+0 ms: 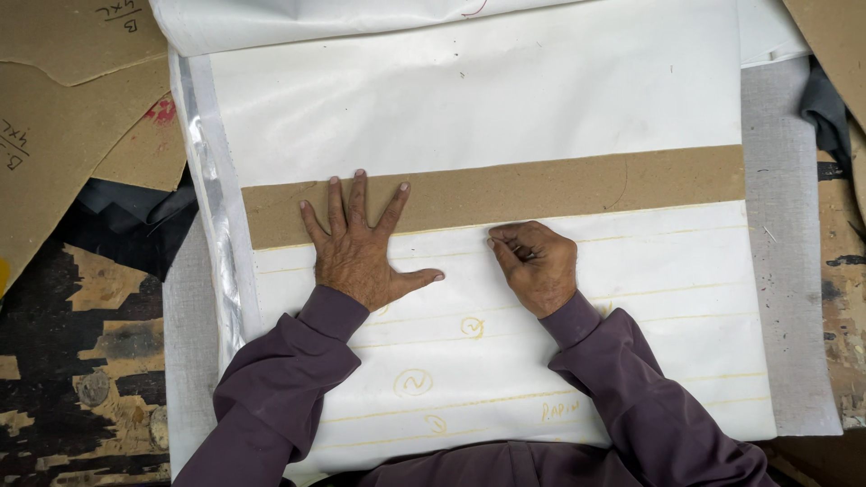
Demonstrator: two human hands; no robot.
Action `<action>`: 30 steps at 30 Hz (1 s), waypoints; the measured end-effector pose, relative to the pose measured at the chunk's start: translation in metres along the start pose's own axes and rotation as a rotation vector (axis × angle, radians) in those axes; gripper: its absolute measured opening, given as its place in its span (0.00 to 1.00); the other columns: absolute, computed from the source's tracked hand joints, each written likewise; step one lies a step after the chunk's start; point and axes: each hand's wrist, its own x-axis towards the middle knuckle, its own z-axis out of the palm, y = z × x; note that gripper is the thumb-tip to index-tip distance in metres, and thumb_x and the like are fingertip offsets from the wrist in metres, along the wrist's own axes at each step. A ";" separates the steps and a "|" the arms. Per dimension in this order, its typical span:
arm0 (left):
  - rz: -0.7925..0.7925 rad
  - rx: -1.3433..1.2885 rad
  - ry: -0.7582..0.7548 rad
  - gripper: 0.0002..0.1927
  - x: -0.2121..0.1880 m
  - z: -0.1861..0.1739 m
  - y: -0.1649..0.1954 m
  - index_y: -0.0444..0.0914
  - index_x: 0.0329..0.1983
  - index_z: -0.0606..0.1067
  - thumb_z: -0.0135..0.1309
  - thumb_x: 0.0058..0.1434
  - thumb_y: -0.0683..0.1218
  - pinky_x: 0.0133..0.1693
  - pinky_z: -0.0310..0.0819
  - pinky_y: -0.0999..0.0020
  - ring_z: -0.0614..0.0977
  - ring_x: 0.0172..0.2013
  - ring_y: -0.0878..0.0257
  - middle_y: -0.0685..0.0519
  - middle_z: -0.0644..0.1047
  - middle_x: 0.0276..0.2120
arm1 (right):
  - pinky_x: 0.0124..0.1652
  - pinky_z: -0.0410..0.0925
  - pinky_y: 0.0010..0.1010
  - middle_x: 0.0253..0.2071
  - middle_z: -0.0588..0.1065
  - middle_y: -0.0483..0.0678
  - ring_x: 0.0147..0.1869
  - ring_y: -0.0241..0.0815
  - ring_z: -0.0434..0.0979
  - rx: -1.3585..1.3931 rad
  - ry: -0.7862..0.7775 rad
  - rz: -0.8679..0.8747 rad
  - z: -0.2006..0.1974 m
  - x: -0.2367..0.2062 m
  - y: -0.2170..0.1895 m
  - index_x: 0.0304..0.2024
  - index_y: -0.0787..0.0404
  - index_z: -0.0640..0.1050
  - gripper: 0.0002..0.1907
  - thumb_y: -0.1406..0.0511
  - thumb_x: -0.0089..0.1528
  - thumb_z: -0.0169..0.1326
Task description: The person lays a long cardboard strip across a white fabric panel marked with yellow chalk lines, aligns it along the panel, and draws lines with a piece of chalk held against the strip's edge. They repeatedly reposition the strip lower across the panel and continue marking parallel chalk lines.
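A long brown cardboard strip (pixel 586 185) lies across a white fabric sheet (pixel 469 99). My left hand (pixel 359 252) is spread flat, fingers apart, pressing on the strip's left part and the fabric below it. My right hand (pixel 534 263) is closed at the strip's lower edge, fingertips pinched together as if on a small marker that I cannot see. Yellow chalk lines (pixel 667 290) and small circled marks (pixel 412 382) run across the fabric under my arms. Both arms wear dark purple sleeves.
Brown cardboard pattern pieces (pixel 63 108) lie at the left and one (pixel 834 41) at the top right. Grey cloth (pixel 789 271) borders the white fabric on the right. Dark fabric (pixel 825 108) sits at the right edge. The worn table surface (pixel 81 361) shows at lower left.
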 end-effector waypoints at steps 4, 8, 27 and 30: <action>0.018 0.001 0.027 0.68 0.001 0.002 0.000 0.58 0.77 0.47 0.55 0.35 0.86 0.59 0.18 0.18 0.32 0.71 0.32 0.35 0.41 0.74 | 0.26 0.71 0.21 0.37 0.82 0.53 0.25 0.32 0.77 -0.094 -0.011 -0.039 0.000 0.003 -0.004 0.39 0.65 0.84 0.06 0.73 0.59 0.64; 0.017 0.006 0.022 0.68 0.000 0.004 -0.001 0.58 0.77 0.47 0.55 0.36 0.86 0.59 0.17 0.17 0.32 0.71 0.32 0.35 0.40 0.74 | 0.25 0.68 0.21 0.36 0.82 0.51 0.24 0.29 0.74 -0.098 0.010 -0.119 0.001 0.002 -0.003 0.37 0.66 0.83 0.05 0.75 0.57 0.63; 0.024 0.014 0.052 0.68 -0.001 0.005 -0.001 0.57 0.77 0.48 0.54 0.36 0.86 0.59 0.18 0.17 0.34 0.72 0.31 0.34 0.42 0.74 | 0.22 0.66 0.21 0.34 0.81 0.50 0.21 0.29 0.70 -0.016 0.050 -0.091 0.001 0.000 0.010 0.30 0.66 0.79 0.04 0.75 0.56 0.63; 0.013 0.019 0.031 0.68 0.000 0.005 -0.001 0.57 0.77 0.47 0.54 0.35 0.86 0.59 0.18 0.17 0.33 0.72 0.31 0.34 0.42 0.74 | 0.22 0.66 0.21 0.33 0.81 0.51 0.22 0.29 0.71 -0.046 0.058 -0.109 0.002 -0.002 0.010 0.30 0.67 0.79 0.04 0.76 0.54 0.63</action>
